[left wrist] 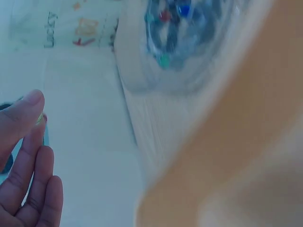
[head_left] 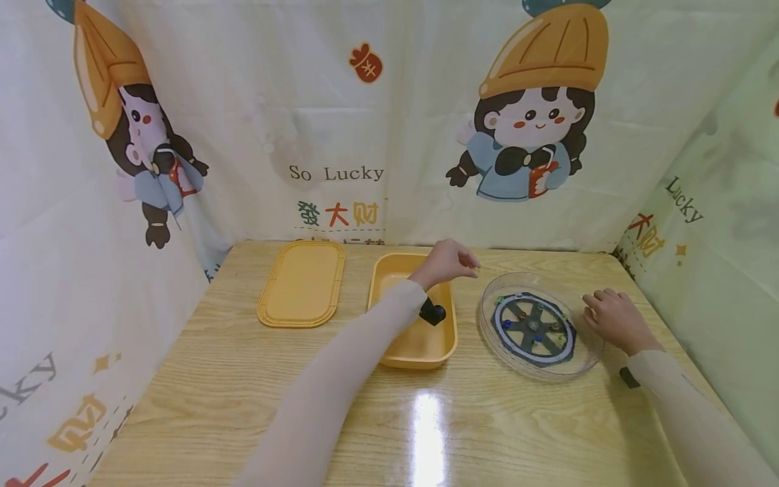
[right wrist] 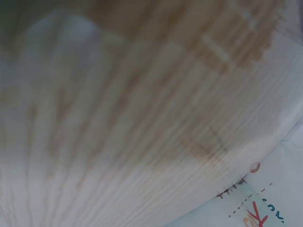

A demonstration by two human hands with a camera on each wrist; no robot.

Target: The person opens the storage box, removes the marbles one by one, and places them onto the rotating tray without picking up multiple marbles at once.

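My left hand [head_left: 447,262] is raised over the far right part of a yellow-orange plastic box [head_left: 420,350]. Thumb and forefinger pinch a small shiny yellow-green bead [left wrist: 40,117], mostly hidden by the fingertips. To its right stands a clear round dish [head_left: 587,368] with a dark spoked wheel-like piece [head_left: 562,352] inside, ringed in white. Several small coloured beads, blue, green and red among them, lie on that piece. At the dish's right rim is my right hand [head_left: 617,321], fingers loosely bent; whether they touch the rim I cannot tell. The right wrist view shows no fingers.
A flat yellow-orange lid [head_left: 302,284] lies left of the box on the wooden table [head_left: 213,399]. Printed cloth [head_left: 426,135] hangs behind the table and along both sides. A dark wrist device [head_left: 433,312] on the left forearm hangs over the box.
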